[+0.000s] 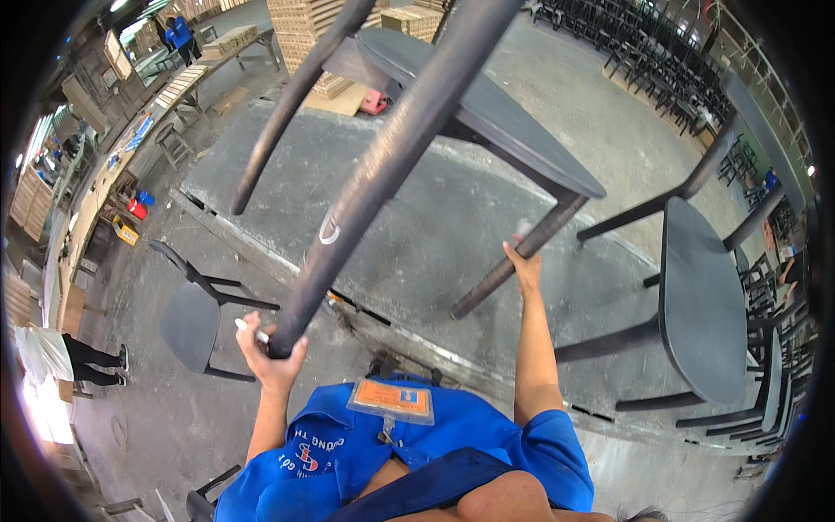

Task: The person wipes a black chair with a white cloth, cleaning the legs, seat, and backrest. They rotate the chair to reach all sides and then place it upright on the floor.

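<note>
A dark chair is tilted up in front of me, its legs pointing my way. My left hand is closed round the lower end of its nearest leg, with a short white stick, perhaps chalk or a marker, between the fingers. A curved white mark shows on that leg, and the dark finish looks worn to brown higher up. Gripping another leg further right is my right hand. Something small and pale by its fingertips is too blurred to name.
Below the chair lies a wide dark platform with a worn edge. Dark chairs stand at right and left. A person stands far left beside a long workbench. Stacked wooden parts and rows of chairs are behind.
</note>
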Motion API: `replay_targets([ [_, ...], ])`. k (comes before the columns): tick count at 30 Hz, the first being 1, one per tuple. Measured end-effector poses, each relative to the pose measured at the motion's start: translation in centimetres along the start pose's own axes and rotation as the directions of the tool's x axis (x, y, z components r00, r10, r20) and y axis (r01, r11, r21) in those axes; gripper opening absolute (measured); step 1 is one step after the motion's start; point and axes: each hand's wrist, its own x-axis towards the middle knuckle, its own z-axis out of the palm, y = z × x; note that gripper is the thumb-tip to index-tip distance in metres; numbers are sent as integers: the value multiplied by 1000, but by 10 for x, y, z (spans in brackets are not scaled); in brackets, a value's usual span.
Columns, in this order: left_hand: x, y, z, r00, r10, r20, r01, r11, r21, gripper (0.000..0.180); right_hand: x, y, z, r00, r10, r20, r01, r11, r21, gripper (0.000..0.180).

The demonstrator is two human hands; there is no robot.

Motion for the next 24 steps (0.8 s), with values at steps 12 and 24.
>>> replay_targets([
  [12,77,-39,-3,994,-6,111,28,979,-203,75,-66,-46,-21,950,133,-283,-113,990,85,26],
  [24,70,-93,156,889,-253,382,456,569,-685,57,-100,-215,-65,850,-177,-496,-76,891,-448,21],
])
